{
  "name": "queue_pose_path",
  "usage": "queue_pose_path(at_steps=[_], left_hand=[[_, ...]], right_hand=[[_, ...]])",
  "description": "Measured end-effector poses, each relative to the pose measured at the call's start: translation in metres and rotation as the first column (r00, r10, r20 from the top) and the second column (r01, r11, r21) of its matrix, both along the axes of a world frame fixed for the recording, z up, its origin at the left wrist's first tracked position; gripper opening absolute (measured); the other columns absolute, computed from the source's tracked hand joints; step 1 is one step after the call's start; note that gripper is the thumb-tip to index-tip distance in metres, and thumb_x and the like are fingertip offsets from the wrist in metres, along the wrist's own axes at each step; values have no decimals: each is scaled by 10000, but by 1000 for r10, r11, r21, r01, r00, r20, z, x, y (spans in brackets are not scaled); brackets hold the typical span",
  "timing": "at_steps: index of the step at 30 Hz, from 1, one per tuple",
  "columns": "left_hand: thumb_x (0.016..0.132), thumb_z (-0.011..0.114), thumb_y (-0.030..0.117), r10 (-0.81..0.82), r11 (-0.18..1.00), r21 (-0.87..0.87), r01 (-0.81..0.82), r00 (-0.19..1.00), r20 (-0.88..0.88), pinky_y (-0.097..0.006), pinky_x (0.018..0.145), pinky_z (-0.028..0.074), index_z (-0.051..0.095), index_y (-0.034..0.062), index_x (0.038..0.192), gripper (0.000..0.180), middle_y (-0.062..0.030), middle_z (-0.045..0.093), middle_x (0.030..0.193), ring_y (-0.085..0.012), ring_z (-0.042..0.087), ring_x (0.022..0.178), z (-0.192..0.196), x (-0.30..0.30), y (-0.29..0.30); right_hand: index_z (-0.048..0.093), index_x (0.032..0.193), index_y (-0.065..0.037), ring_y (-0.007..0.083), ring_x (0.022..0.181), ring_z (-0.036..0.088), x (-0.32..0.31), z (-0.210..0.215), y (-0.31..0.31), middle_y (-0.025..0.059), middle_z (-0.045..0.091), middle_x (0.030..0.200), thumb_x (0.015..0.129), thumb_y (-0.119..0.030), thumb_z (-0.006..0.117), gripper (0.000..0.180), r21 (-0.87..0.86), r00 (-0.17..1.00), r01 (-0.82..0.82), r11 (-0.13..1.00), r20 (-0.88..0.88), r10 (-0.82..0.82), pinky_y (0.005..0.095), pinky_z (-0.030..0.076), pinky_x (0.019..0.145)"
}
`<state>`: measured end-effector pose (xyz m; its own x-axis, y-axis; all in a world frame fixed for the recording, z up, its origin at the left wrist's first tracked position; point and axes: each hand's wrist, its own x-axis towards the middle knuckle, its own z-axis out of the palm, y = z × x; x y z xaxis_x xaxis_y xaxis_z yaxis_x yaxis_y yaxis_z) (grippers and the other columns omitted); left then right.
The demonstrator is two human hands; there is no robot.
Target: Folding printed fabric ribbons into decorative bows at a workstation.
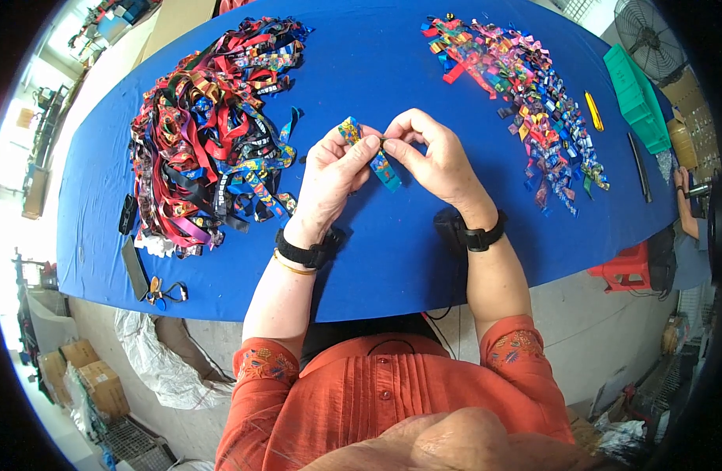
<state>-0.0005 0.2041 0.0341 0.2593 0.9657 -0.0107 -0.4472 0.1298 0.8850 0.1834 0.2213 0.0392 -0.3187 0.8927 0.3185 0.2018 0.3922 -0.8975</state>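
Observation:
A short, colourful printed ribbon strap (387,176) in blue and yellow is held above the middle of the table. My left hand (333,169) is closed on it, thumb pressed over the fold, with one end sticking up past the fingers. The thumb and forefinger of my right hand (433,157) pinch the strap at a small dark spot beside the left thumb; what that spot is, I cannot make out. On the left lies a heap of long printed lanyard straps (212,129). Many short looped ribbon pieces (526,94) are spread on the right.
Blue cloth covers the table (361,259). At the right are a yellow cutter (593,111), a green bin (637,98) and a dark rod (639,167). A dark flat bar (134,267) and a small corded item (166,293) lie front left. A red stool (624,269) stands beyond the table edge.

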Motion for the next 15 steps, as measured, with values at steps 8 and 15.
queue_pose_path(at_steps=[8,15], left_hand=[[935,667,145,-14,1000,0,14,997,-74,-186,430,230,642,54,995,111,78,521,691,2,347,487,0,2,-2],[929,678,148,-29,1000,8,30,995,-96,-181,439,258,654,48,988,119,75,539,696,1,382,511,1,2,-3]], right_hand=[[559,972,-16,44,805,534,1,-3,0,6,591,876,971,-81,569,66,-161,998,13,987,-64,-23,193,449,700],[587,932,-23,68,700,570,1,-11,4,30,629,825,921,-91,628,80,-150,981,52,987,-178,-79,240,463,614]])
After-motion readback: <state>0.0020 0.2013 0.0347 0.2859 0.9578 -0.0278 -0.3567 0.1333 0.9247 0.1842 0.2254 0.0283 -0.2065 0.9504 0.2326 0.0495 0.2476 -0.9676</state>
